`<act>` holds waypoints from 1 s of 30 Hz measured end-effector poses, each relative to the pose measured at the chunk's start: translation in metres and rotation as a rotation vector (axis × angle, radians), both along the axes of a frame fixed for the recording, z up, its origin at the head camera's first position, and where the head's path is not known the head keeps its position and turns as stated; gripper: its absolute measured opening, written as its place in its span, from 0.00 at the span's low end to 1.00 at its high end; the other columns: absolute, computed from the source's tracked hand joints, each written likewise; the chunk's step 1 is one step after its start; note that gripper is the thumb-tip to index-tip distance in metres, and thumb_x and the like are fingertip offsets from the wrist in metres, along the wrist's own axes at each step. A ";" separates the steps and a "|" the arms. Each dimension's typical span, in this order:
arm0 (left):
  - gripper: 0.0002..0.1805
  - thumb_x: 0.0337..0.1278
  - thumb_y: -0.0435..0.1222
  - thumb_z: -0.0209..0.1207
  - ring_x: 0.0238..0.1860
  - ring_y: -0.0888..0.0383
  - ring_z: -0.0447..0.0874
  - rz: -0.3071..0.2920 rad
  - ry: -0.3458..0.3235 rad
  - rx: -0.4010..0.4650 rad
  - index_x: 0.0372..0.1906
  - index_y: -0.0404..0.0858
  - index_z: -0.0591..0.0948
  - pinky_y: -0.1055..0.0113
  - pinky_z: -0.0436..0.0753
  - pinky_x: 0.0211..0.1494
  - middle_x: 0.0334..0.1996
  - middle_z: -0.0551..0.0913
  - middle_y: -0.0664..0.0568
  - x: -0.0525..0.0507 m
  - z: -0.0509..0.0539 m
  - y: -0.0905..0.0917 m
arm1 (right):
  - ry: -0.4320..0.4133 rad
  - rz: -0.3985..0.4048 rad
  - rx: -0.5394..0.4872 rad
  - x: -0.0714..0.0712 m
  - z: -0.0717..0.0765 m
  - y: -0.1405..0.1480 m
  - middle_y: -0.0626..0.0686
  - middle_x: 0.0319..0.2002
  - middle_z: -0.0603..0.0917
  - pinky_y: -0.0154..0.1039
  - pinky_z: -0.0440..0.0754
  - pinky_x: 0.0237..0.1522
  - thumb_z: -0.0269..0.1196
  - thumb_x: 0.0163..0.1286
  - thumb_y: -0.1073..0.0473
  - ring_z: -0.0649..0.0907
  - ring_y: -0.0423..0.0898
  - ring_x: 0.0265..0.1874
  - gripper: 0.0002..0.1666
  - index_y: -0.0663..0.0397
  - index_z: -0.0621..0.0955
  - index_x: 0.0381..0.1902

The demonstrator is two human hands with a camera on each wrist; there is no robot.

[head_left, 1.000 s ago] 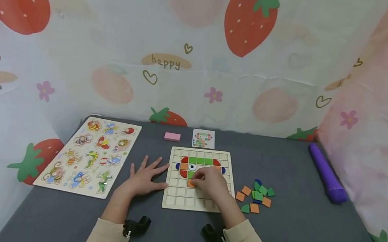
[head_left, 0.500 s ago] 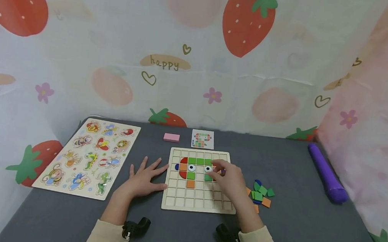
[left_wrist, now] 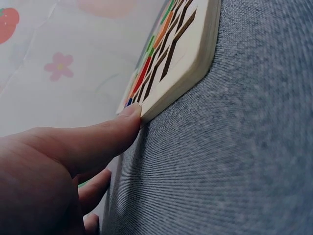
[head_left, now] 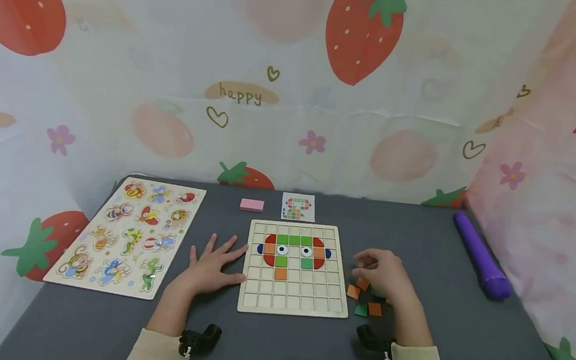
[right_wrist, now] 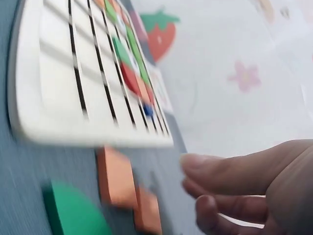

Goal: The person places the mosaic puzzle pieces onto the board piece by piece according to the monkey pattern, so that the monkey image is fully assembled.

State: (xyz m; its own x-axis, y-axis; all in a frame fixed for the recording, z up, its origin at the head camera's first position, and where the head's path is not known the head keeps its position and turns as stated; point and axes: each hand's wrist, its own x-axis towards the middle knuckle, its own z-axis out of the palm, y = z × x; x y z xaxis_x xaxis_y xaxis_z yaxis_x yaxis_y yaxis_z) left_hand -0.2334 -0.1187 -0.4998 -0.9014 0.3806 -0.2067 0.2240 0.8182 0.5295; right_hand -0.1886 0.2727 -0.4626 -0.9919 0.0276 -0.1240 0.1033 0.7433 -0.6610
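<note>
A wooden grid board [head_left: 293, 303] holds coloured tiles in a face-like pattern with two eye tiles, and one orange tile [head_left: 280, 273] sits below. My left hand [head_left: 208, 270] lies spread beside it, thumb touching the board's left edge, as the left wrist view also shows at the board's side [left_wrist: 181, 81]. Above the loose tiles right of the board hovers my right hand [head_left: 387, 274], fingers loosely bent and holding nothing visible. In the right wrist view, orange tiles [right_wrist: 117, 178] and a green tile [right_wrist: 76, 210] lie near the hand [right_wrist: 244, 188].
A sticker-like board with cartoon insects [head_left: 104, 281] lies at the left. Behind the grid board are a pink block [head_left: 252, 205] and a small pattern card [head_left: 298, 207]. A purple cylindrical object [head_left: 482, 257] lies at the far right. Strawberry-print cloth stands behind the table.
My right hand has moved right, from over the grid board to over the loose tiles, uncovering the pattern's right side. My left hand stays at the board's left edge.
</note>
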 end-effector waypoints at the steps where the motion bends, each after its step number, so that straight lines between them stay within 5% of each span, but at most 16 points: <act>1: 0.43 0.60 0.57 0.64 0.81 0.34 0.28 0.000 0.001 -0.002 0.78 0.55 0.64 0.24 0.27 0.70 0.82 0.52 0.48 0.000 0.000 0.000 | -0.019 0.001 0.011 0.001 -0.001 0.005 0.53 0.41 0.86 0.47 0.82 0.39 0.71 0.66 0.60 0.84 0.51 0.42 0.17 0.56 0.86 0.52; 8: 0.43 0.60 0.57 0.64 0.80 0.33 0.29 0.002 0.002 0.000 0.78 0.54 0.64 0.24 0.27 0.70 0.82 0.52 0.47 0.000 0.001 -0.001 | -0.126 0.008 0.049 0.006 -0.009 0.023 0.51 0.35 0.84 0.44 0.79 0.36 0.76 0.59 0.58 0.80 0.48 0.35 0.14 0.55 0.88 0.42; 15: 0.43 0.61 0.58 0.63 0.81 0.33 0.28 -0.005 0.000 -0.010 0.78 0.55 0.63 0.24 0.27 0.70 0.82 0.51 0.48 -0.001 0.000 0.001 | -0.127 0.028 0.085 0.005 -0.012 0.025 0.51 0.33 0.85 0.42 0.78 0.32 0.76 0.60 0.56 0.79 0.47 0.31 0.10 0.55 0.88 0.36; 24: 0.43 0.60 0.58 0.64 0.81 0.33 0.28 0.000 -0.008 0.000 0.78 0.54 0.64 0.24 0.27 0.70 0.82 0.52 0.47 0.000 0.002 0.001 | -0.083 0.056 0.044 0.003 -0.005 0.021 0.50 0.31 0.82 0.40 0.75 0.31 0.75 0.61 0.57 0.78 0.47 0.31 0.11 0.53 0.82 0.31; 30: 0.43 0.60 0.59 0.64 0.81 0.34 0.29 -0.004 -0.007 -0.011 0.78 0.55 0.63 0.24 0.28 0.70 0.82 0.51 0.48 -0.001 -0.001 0.001 | 0.060 0.023 0.009 -0.001 0.001 0.003 0.51 0.35 0.86 0.43 0.80 0.36 0.72 0.65 0.55 0.82 0.47 0.35 0.10 0.53 0.84 0.39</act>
